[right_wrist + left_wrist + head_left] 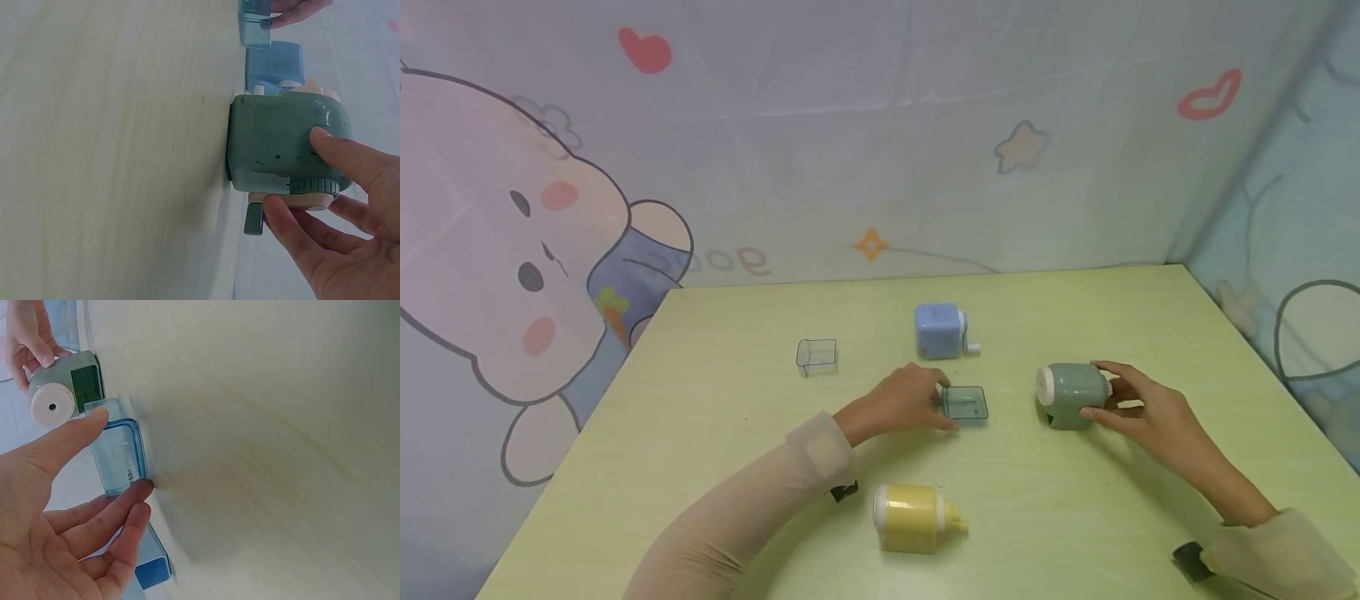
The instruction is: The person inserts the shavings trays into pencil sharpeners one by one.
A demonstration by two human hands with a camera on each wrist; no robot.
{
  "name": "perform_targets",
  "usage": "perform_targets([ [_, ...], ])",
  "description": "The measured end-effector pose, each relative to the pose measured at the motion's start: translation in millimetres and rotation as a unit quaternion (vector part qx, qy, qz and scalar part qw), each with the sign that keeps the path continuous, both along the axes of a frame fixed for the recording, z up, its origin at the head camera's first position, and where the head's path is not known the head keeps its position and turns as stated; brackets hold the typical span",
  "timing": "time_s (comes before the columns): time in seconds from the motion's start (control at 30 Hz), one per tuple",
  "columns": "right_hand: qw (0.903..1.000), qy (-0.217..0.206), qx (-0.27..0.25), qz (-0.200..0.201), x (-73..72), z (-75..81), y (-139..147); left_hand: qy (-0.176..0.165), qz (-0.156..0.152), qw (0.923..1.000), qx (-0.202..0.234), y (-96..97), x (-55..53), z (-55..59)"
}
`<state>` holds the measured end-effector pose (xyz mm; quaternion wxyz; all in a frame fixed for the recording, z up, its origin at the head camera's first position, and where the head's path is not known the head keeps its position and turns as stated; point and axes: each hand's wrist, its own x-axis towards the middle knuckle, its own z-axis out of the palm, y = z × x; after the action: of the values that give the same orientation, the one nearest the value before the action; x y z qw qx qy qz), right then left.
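A green crank pencil sharpener (1075,396) rests on the table at the right. My right hand (1161,421) grips its body from the crank side, thumb on the near face, fingers by the crank (254,219). An empty slot (87,387) shows low in the sharpener's body in the left wrist view. To its left lies a see-through teal drawer (966,403), apart from the sharpener in the head view. My left hand (906,404) holds this drawer by its edges, thumb on one side and fingertips on the other.
Behind the teal drawer stands a blue crank sharpener (937,332). A clear drawer (817,355) lies at the back left. Close to my left forearm is a yellow sharpener (908,518). A printed cloth (850,167) hangs behind the table (737,333).
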<state>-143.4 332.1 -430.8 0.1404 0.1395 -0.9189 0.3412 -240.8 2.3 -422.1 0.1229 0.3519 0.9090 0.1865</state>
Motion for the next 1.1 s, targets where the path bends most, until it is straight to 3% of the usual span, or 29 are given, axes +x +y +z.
perform_targets([
  [1.1,1.0,0.005,-0.001,0.006,-0.5,0.9,-0.7,0.023,-0.021,0.9991,-0.03,11.1,-2.0,4.2],
])
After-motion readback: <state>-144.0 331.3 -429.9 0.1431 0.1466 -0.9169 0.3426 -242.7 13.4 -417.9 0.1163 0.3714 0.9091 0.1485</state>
